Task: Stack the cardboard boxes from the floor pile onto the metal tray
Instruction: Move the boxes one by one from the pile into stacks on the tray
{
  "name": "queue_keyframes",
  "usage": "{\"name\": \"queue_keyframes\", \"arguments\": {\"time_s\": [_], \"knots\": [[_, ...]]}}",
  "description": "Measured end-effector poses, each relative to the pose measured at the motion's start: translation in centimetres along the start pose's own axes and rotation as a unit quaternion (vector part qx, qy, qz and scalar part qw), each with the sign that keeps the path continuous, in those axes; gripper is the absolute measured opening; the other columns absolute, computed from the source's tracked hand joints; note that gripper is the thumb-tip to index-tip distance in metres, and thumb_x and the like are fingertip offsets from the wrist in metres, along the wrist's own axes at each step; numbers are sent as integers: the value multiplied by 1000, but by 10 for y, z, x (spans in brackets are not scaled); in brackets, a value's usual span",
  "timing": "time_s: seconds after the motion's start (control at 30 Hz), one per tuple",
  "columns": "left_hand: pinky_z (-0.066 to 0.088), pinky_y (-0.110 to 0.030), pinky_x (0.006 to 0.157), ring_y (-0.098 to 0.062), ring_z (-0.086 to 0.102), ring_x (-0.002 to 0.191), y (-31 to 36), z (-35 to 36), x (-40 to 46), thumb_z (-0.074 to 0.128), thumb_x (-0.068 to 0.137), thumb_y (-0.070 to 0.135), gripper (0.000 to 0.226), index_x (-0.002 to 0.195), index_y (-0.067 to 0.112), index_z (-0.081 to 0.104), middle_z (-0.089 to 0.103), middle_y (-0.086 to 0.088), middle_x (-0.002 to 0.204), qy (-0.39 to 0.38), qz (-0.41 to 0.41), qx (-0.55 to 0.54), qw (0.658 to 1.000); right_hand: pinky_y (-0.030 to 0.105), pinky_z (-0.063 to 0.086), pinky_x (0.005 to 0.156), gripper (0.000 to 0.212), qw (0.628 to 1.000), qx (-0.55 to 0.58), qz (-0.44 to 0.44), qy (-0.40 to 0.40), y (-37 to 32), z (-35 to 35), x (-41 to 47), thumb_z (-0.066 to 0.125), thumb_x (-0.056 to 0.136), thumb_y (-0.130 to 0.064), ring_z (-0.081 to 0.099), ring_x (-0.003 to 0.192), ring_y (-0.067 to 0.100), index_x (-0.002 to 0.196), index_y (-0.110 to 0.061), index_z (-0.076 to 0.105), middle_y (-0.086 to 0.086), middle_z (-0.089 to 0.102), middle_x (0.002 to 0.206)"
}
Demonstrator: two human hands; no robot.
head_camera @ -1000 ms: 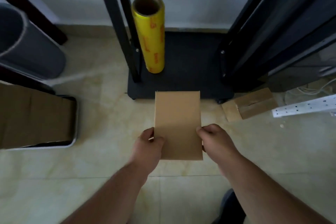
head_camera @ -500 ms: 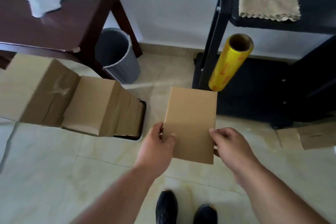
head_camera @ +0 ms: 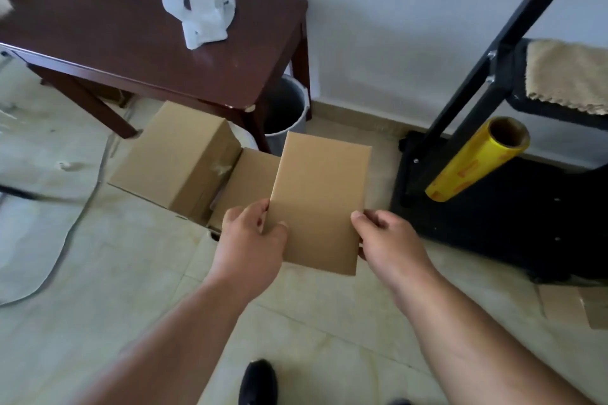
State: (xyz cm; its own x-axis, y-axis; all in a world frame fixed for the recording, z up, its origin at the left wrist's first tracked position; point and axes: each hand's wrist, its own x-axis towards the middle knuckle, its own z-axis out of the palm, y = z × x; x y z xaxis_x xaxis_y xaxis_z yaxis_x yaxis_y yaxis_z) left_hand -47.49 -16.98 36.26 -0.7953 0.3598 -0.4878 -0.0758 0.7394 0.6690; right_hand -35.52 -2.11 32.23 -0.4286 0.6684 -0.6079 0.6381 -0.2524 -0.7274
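Currently both hands hold one flat cardboard box (head_camera: 320,200) above the floor: left hand (head_camera: 251,242) grip closed on its left edge, right hand (head_camera: 390,242) on its right edge, beside stacked boxes (head_camera: 184,163).

Dim, soft daylight; blurred, warped edges

Both bare forearms reach up from the bottom of the frame toward its centre. The left hand (head_camera: 251,240) grips at lower centre, thumb on top and fingers curled beneath. The right hand (head_camera: 390,240), just right of centre, pinches with its thumb tip forward and fingers underneath. A dark shoe (head_camera: 257,383) shows at bottom centre.
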Motion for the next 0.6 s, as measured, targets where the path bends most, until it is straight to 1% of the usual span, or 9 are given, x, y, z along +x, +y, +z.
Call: {"name": "queue_keyframes", "arguments": {"time_s": [0.1,0.17,0.23,0.3,0.4,0.43,0.5,0.53,0.6], "knots": [[38,-26,90,-11,48,108,-12,-32,19,55,101,32,49,149,32,50,43,7,135,-9,0,43,999,50,57,96,23,1000,3,4,-27,-12,37,2,60,98,-40,72,94,18,83,-28,71,-7,76,94],[44,-28,92,-12,51,112,-20,-51,34,54,98,37,54,151,32,47,46,8,140,-16,1,72,997,49,57,97,21,999,-1,3,-32,-20,60,7,59,99,-38,72,95,18,85,-29,71,-8,76,97],[54,-38,93,-16,57,112,-20,-61,41,52,90,44,54,142,34,54,53,9,133,-22,12,101,995,47,57,97,19,999,8,5,-35,-24,72,11,60,97,-39,73,96,16,95,-27,74,-10,77,99],[57,-44,90,-19,58,108,-21,-72,47,50,83,46,50,130,33,57,56,9,123,-24,8,122,992,47,58,97,21,999,12,10,-39,-26,86,17,61,95,-40,73,97,15,99,-26,75,-12,78,100],[53,-37,78,-21,58,101,-25,-81,57,50,85,41,36,118,30,58,57,7,116,-34,-4,135,990,47,58,96,22,999,16,20,-39,-29,103,25,62,93,-41,73,98,15,102,-26,75,-11,77,101],[50,-35,76,-20,57,101,-26,-83,59,51,87,38,33,119,30,57,55,8,116,-38,-8,131,991,47,58,97,21,999,17,25,-39,-30,108,27,62,94,-40,72,99,15,103,-26,74,-10,77,102],[46,-32,83,-17,52,107,-30,-85,65,52,92,34,42,133,29,52,50,12,121,-47,-14,120,992,47,57,98,19,999,16,29,-39,-31,116,31,63,94,-38,72,100,15,106,-26,73,-10,77,104],[47,-33,87,-16,51,110,-31,-85,66,53,93,34,48,140,29,48,47,12,124,-51,-16,117,992,47,57,98,21,999,16,28,-40,-30,117,31,63,93,-38,72,100,14,108,-27,73,-10,77,105],[50,-36,93,-17,51,112,-33,-85,68,53,94,34,51,144,28,45,46,11,127,-52,-22,106,993,46,57,99,23,999,24,24,-40,-30,122,32,64,93,-37,72,101,13,111,-26,72,-10,77,106]]}}
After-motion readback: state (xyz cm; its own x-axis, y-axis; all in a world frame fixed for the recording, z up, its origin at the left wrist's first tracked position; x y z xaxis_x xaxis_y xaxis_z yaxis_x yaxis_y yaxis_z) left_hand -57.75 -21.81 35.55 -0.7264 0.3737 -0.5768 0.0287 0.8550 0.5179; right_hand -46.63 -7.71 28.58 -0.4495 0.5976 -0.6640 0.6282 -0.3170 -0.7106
